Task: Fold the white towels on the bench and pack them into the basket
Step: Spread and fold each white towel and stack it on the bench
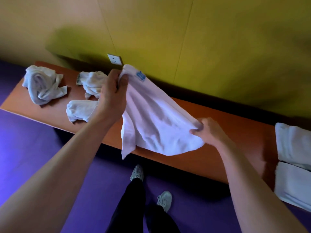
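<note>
A white towel (154,118) with a small blue label hangs stretched above the orange bench (210,158). My left hand (112,95) grips its upper corner near the wall. My right hand (210,132) pinches the opposite edge lower down, to the right. Three crumpled white towels lie on the bench's left part: one at the far left (43,84), one behind my left hand (92,83), one under my left wrist (79,110). Two folded white towels (294,145) lie at the bench's right end. No basket is in view.
The bench stands against a yellow-green wall with a white socket (115,59). The floor (30,145) is purple. My legs in dark trousers and light shoes (137,173) stand close to the bench's front edge.
</note>
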Demonstrator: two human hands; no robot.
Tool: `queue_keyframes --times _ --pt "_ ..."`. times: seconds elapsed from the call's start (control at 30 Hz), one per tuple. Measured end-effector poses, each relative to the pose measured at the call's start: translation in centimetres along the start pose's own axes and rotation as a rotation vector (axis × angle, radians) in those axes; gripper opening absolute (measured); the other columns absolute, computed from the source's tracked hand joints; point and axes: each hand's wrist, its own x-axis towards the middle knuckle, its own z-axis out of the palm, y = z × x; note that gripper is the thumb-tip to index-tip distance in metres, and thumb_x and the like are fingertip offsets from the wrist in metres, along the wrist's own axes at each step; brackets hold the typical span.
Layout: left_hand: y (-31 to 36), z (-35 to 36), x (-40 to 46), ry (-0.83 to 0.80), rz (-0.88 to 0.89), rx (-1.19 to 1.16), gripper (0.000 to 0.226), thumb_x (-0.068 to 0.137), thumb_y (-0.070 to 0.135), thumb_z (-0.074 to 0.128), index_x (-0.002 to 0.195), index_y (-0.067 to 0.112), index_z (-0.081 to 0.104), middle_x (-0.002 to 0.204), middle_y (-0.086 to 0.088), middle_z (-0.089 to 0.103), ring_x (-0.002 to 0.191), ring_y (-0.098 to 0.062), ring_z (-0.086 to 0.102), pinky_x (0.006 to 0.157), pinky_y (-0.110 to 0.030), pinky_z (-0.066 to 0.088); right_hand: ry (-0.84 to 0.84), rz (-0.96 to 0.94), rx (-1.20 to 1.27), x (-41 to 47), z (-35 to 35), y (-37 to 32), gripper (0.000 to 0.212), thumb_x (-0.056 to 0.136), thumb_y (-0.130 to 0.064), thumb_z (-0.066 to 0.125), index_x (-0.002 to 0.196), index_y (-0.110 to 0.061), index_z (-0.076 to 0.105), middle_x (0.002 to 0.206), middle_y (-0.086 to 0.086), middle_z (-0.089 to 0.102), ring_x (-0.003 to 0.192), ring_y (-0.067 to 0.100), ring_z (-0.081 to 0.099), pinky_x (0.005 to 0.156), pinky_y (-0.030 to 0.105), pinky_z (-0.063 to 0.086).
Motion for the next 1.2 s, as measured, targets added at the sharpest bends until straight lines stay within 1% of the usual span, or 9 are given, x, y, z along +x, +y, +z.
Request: queue_keyframes --times 0.13,0.3,0.4,0.53,0.7,0.83,0.97,1.1,1.2 --pt "-1.4 -1.3 -1.1 0.135 -0.093 0.136 0.015 0.104 0.022 0.042 0.095 0.013 0.049 0.087 -0.009 0.051 0.078 -0.017 0.042 0.072 -0.038 0.028 0.199 -0.053 0.457 -1.4 -0.7 1.9 0.03 0.086 -0.025 0.079 0.067 -0.021 0.057 0.057 -0.014 0.057 0.052 0.005 0.047 0.05 0.024 0.033" --pt "-1.7 -1.3 -2.4 0.378 -0.141 0.272 0.04 0.082 0.017 0.055 0.122 0.012 0.056 0.126 -0.013 0.054 0.118 -0.03 0.048 0.098 -0.032 0.032 0.218 -0.307 0.464 -2.2 -3.2 -3.6 0.015 0.078 -0.015 0.084 0.082 -0.021 0.071 0.07 -0.005 0.067 0.063 0.012 0.056 0.059 0.033 0.044" --pt "0.1 0.6 -2.9 -0.075 0.314 0.227 0.063 0.073 0.01 0.062 0.135 0.014 0.056 0.132 -0.005 0.059 0.122 -0.027 0.054 0.107 -0.045 0.04 0.153 -0.427 0.382 -2.8 -4.1 -7.9 0.012 0.078 -0.017 0.082 0.082 -0.021 0.071 0.07 -0.009 0.065 0.064 -0.001 0.054 0.062 0.028 0.044" --pt "3.1 4.3 -4.2 -0.572 0.196 0.002 0.042 0.08 0.029 0.062 0.121 0.021 0.065 0.106 0.007 0.072 0.1 -0.013 0.068 0.089 -0.04 0.053 0.154 -0.43 0.322 -3.1 -4.8 -9.7 0.011 0.076 -0.019 0.078 0.08 -0.021 0.067 0.063 -0.012 0.061 0.06 0.0 0.052 0.054 0.019 0.037" --pt "2.9 5.0 -3.9 -0.573 0.204 -0.031 0.017 0.082 0.005 0.06 0.097 0.012 0.061 0.084 0.0 0.064 0.078 -0.02 0.058 0.075 -0.04 0.05 0.118 -0.233 0.23 -2.6 -5.9 -4.8 0.02 0.076 -0.025 0.085 0.077 -0.028 0.065 0.064 -0.016 0.062 0.059 0.002 0.054 0.054 0.019 0.04" --pt "3.9 5.0 -3.8 -0.584 0.084 -0.024 0.014 0.073 0.014 0.047 0.086 0.014 0.051 0.072 -0.004 0.052 0.065 -0.016 0.042 0.061 -0.037 0.034 0.108 -0.209 0.501 -2.9 -4.5 -2.2 0.01 0.085 -0.018 0.081 0.088 -0.022 0.072 0.084 -0.014 0.072 0.079 -0.001 0.066 0.075 0.018 0.048" --pt "4.9 5.0 -4.0 -0.711 0.109 0.068 0.014 0.084 0.027 0.066 0.092 0.027 0.054 0.077 0.007 0.06 0.069 -0.01 0.052 0.064 -0.03 0.04 0.146 -0.316 0.742 -3.6 -3.2 -2.8 0.011 0.096 -0.015 0.068 0.099 -0.005 0.064 0.084 0.007 0.072 0.077 0.008 0.064 0.069 0.021 0.046" --pt "5.4 5.3 -3.9 -0.537 0.138 -0.032 0.013 0.098 0.027 0.063 0.087 0.02 0.062 0.065 0.007 0.055 0.06 -0.005 0.043 0.058 -0.024 0.035 0.216 -0.354 0.869 -4.8 -3.4 -4.2 0.015 0.097 -0.016 0.069 0.1 -0.003 0.061 0.083 -0.003 0.068 0.073 0.003 0.06 0.065 0.018 0.045" --pt "6.6 4.7 -3.9 -0.39 0.205 -0.09 0.015 0.103 0.021 0.054 0.09 0.012 0.055 0.064 0.007 0.049 0.058 -0.004 0.039 0.055 -0.02 0.032 0.014 -0.361 0.762 -5.8 -3.8 -4.2 0.019 0.087 -0.019 0.081 0.1 -0.013 0.068 0.086 -0.008 0.073 0.076 0.007 0.068 0.064 0.021 0.05"
